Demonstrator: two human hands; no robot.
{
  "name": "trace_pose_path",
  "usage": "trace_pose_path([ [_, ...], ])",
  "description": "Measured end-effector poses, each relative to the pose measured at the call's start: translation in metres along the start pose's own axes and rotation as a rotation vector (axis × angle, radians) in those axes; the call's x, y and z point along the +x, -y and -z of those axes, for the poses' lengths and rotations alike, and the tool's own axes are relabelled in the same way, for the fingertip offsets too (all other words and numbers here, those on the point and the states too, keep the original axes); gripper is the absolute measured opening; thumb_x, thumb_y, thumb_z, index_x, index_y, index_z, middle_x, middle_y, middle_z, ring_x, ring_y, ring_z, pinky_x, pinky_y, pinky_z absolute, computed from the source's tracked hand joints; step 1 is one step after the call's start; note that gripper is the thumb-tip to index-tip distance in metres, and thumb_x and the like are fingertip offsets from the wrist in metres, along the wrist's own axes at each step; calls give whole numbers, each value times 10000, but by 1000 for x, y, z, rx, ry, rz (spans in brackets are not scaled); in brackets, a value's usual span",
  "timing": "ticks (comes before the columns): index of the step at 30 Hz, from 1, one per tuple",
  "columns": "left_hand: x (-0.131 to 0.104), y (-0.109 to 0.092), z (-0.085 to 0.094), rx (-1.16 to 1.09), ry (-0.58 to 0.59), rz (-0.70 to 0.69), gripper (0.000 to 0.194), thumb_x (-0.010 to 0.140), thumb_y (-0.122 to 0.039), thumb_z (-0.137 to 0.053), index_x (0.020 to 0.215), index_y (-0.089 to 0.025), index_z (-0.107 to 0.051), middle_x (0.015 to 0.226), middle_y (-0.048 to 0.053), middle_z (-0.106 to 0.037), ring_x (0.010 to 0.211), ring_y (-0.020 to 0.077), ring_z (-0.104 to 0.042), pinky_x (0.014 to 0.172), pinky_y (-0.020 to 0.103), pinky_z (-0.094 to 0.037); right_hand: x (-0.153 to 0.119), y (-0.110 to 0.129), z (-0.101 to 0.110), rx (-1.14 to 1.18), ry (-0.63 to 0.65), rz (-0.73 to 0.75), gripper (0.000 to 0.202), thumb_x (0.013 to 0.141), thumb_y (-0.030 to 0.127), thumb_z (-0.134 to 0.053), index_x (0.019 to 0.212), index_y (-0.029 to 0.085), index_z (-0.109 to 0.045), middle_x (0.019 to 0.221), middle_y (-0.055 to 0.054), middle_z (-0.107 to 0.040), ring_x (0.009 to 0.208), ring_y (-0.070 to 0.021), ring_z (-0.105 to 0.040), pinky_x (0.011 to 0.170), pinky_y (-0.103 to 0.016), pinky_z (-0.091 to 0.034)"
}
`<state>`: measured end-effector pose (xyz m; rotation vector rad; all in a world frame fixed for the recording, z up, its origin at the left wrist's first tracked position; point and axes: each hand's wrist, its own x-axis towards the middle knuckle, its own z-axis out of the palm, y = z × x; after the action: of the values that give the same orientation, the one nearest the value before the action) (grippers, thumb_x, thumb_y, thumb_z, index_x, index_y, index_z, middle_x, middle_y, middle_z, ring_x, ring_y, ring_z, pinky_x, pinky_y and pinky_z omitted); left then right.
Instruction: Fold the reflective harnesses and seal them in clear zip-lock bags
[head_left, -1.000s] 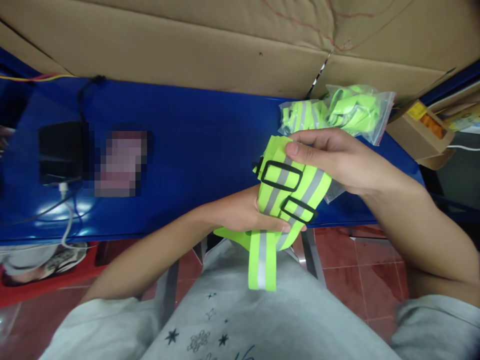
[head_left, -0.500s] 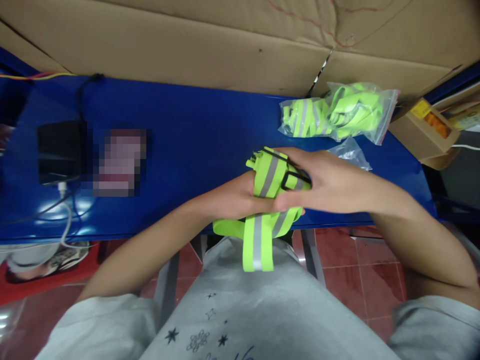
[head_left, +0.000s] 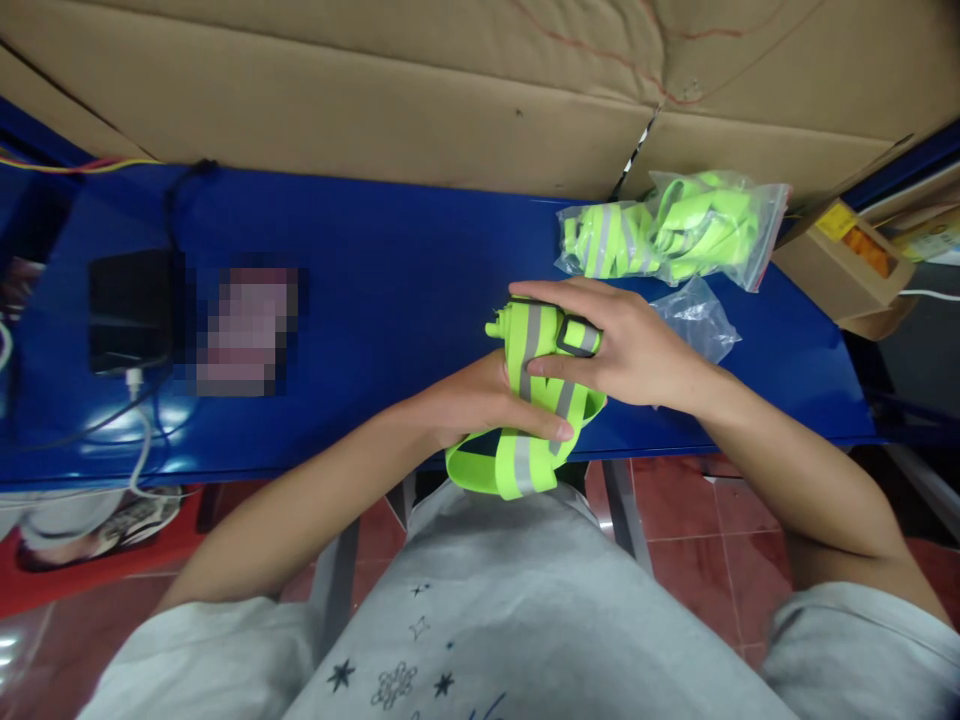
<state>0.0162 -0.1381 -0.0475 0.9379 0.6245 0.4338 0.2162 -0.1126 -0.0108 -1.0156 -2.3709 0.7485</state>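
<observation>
A neon-yellow reflective strap (head_left: 517, 465) with a grey stripe and black buckles is bunched between my two hands, over the table's front edge. My left hand (head_left: 487, 400) grips the bundle from the left and below, its thumb lying across the strap. From the right, my right hand (head_left: 622, 345) holds the top of the bundle, fingers over the upper end and thumb on the front beside a black buckle (head_left: 579, 337). A loop of the strap hangs below my left hand. Some fingers of both hands are hidden behind the bundle.
Clear bags of neon-yellow straps (head_left: 675, 228) lie at the back right, with a crumpled clear bag (head_left: 697, 318) nearer me. A cardboard box (head_left: 844, 265) stands far right. To the left are a black device (head_left: 129, 310) with a white cable and a blurred-out item (head_left: 251, 330).
My right hand has shifted left and up on the bundle, its thumb now on the front of the strap. The hanging loop has risen and the buckle has turned.
</observation>
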Motion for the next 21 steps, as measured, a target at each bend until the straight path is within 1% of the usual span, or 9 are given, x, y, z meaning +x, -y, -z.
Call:
trace_pose_path([
  [4,2,2,-1,-27,-37,38,454,612,-232,-987,995,-145,-759,952,73,-785,860,221,-747,768,338,-612,1,1,1,41,-5,-4,564,895,356,-777,1440,304,-641,1427,-51,-693,1269,-277,-669,1104,-461,-524],
  [8,3,10,2,-81,-112,57,564,624,-285,-1004,1124,-168,-770,1104,100,-795,1002,237,-755,850,326,-615,5,8,13,33,-135,-53,504,909,367,-773,1398,313,-668,1453,-32,-680,1346,-296,-633,1178,-506,-480],
  [10,0,15,5,-144,-81,47,590,640,-397,-1002,1142,-194,-770,1100,86,-798,977,222,-760,833,305,-621,6,10,24,46,-221,-88,488,922,410,-772,1389,306,-674,1463,-31,-673,1376,-286,-612,1220,-482,-447],
  [12,-5,20,11,-229,-51,17,604,662,-589,-948,1090,-199,-778,1009,69,-804,872,201,-764,783,288,-625,7,9,34,91,-278,-98,509,918,462,-782,1387,297,-674,1469,-32,-668,1383,-265,-603,1239,-436,-426],
  [14,-9,23,18,-282,-81,-9,677,660,-749,-865,1034,-190,-783,906,63,-798,771,189,-754,724,278,-620,5,4,40,160,-307,-84,529,901,481,-804,1381,300,-673,1463,-27,-670,1371,-244,-606,1235,-401,-423],
  [15,-11,25,21,-291,-118,-19,697,671,-787,-829,1021,-186,-782,879,62,-793,739,184,-745,697,273,-610,4,1,41,204,-324,-72,525,901,474,-808,1378,304,-672,1459,-24,-672,1363,-236,-609,1228,-391,-427],
  [16,-13,28,23,-297,-162,-32,692,686,-794,-814,1013,-185,-779,868,60,-789,718,178,-736,674,265,-598,2,-2,41,248,-349,-60,513,904,461,-808,1375,310,-670,1454,-20,-674,1356,-229,-612,1220,-384,-434],
  [18,-14,33,24,-299,-235,-62,641,699,-740,-846,1004,-182,-764,873,54,-783,718,173,-725,666,260,-579,0,-8,37,310,-418,-57,489,915,443,-799,1371,325,-666,1450,-12,-674,1352,-221,-612,1205,-367,-447],
  [21,-13,44,19,-238,-301,-115,606,660,-562,-952,1075,-184,-724,943,42,-777,816,181,-728,725,255,-563,-1,-16,29,334,-457,-106,482,918,459,-784,1371,356,-657,1455,0,-667,1362,-234,-608,1189,-373,-466],
])
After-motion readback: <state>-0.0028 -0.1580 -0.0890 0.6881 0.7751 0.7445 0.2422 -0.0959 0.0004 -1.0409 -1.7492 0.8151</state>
